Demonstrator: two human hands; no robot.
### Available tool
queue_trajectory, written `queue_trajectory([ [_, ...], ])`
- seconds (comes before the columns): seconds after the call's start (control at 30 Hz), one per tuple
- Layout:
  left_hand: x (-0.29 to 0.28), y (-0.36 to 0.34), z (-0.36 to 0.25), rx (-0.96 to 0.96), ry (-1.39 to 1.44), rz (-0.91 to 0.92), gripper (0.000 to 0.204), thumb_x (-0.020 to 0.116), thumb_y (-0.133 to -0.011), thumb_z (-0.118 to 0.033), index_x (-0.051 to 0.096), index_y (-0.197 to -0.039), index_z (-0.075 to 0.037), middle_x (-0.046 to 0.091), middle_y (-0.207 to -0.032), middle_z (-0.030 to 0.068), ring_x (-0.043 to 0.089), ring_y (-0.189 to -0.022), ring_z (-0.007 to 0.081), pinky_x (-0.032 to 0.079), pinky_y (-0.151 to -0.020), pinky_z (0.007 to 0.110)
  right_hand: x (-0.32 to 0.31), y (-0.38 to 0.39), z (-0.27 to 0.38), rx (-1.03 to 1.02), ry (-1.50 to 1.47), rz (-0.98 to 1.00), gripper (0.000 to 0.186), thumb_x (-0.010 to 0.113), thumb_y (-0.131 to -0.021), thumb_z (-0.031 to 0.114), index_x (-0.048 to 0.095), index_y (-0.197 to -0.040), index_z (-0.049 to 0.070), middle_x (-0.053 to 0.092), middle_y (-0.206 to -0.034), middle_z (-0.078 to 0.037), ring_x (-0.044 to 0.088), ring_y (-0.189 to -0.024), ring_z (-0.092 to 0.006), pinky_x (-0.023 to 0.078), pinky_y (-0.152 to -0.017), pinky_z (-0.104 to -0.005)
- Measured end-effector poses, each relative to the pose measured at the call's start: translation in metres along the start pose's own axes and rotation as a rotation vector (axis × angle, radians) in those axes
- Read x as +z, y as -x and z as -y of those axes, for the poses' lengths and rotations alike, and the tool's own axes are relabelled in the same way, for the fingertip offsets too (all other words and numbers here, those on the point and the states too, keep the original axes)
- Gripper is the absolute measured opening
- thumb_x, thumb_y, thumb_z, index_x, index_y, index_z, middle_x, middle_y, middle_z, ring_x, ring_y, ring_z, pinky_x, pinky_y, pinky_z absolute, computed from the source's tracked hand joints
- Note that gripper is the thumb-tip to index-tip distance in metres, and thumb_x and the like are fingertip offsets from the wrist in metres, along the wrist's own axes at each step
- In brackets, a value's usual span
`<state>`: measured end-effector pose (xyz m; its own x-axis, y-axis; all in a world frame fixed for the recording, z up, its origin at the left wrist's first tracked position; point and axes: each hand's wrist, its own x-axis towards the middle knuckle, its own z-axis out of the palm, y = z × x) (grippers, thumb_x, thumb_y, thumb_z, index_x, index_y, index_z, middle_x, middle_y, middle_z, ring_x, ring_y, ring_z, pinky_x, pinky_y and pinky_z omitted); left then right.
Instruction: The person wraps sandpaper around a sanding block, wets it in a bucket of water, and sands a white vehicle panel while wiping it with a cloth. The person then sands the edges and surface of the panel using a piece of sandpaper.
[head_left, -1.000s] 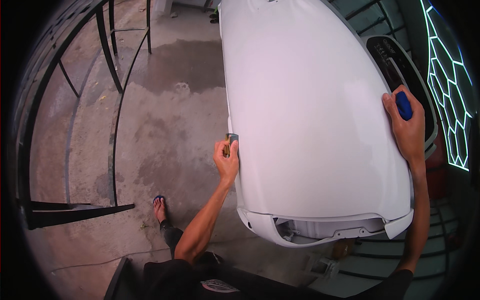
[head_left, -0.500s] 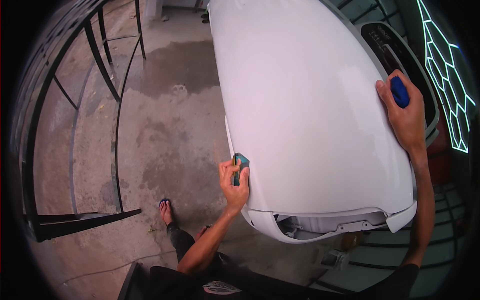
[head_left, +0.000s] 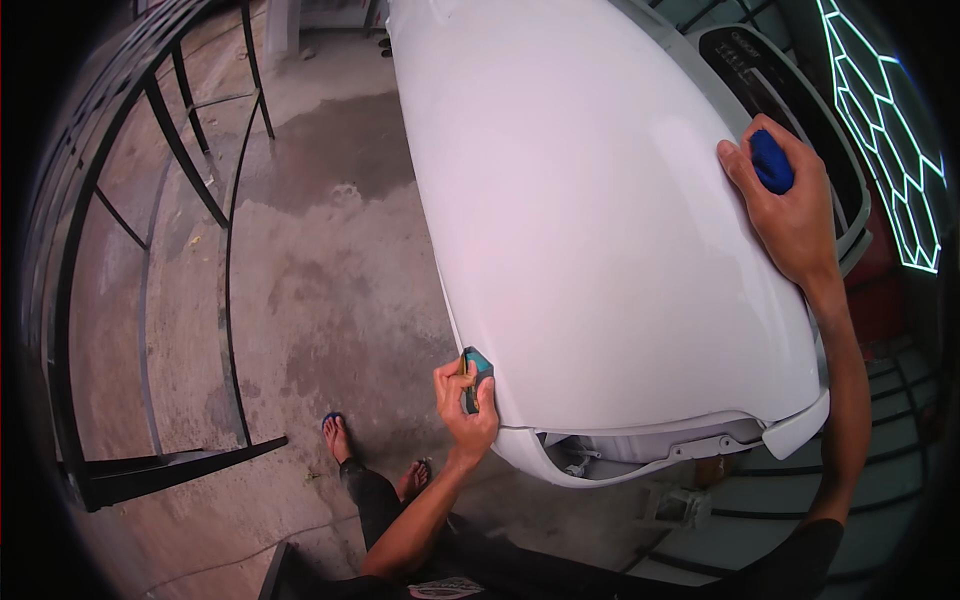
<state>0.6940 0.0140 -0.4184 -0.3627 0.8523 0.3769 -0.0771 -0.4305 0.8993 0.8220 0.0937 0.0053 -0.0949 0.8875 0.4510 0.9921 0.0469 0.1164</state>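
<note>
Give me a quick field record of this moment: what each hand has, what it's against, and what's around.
left hand: grips a small teal block, pressed against the left lower edge of the white panel
right hand: holds a blue pad at the panel's right edge
white panel: large, glossy, curved, raised off the ground
floor: stained concrete, darker damp patch farther off
feet: in sandals, below the left hand
left side: black metal frame
right side: glowing hexagon-pattern lights

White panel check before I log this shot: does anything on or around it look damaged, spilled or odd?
The white panel shows no dent or crack. On the concrete floor beside it, a dark damp-looking patch spreads. The left hand presses a teal block on the panel's edge.
</note>
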Motion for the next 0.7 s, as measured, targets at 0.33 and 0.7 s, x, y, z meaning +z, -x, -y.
queue_trajectory([
  [0.33, -0.009, -0.017, -0.001, -0.046, -0.005, 0.092, 0.011, 0.072, -0.09, 0.002, 0.061, -0.092, 0.004, 0.064, -0.114, 0.0197, 0.059, -0.101, 0.0266, 0.048, -0.089, 0.038, 0.006, -0.003, -0.008, 0.007, 0.068, -0.004, 0.039, 0.072, -0.093, 0.045, 0.066, -0.088, 0.006, 0.062, -0.072, -0.009, 0.064, -0.067, -0.0223, 0.053, -0.069, -0.0369],
  [0.7, -0.002, -0.091, 0.034, -0.154, 0.082, 0.045, 0.01, 0.072, -0.09, 0.003, 0.062, -0.091, 0.006, 0.066, -0.122, 0.0201, 0.062, -0.108, 0.0276, 0.048, -0.095, 0.039, 0.013, -0.007, -0.006, 0.008, 0.1, -0.018, 0.044, 0.073, -0.092, 0.049, 0.072, -0.103, 0.007, 0.071, -0.084, -0.012, 0.071, -0.073, -0.0276, 0.058, -0.077, -0.0388],
])
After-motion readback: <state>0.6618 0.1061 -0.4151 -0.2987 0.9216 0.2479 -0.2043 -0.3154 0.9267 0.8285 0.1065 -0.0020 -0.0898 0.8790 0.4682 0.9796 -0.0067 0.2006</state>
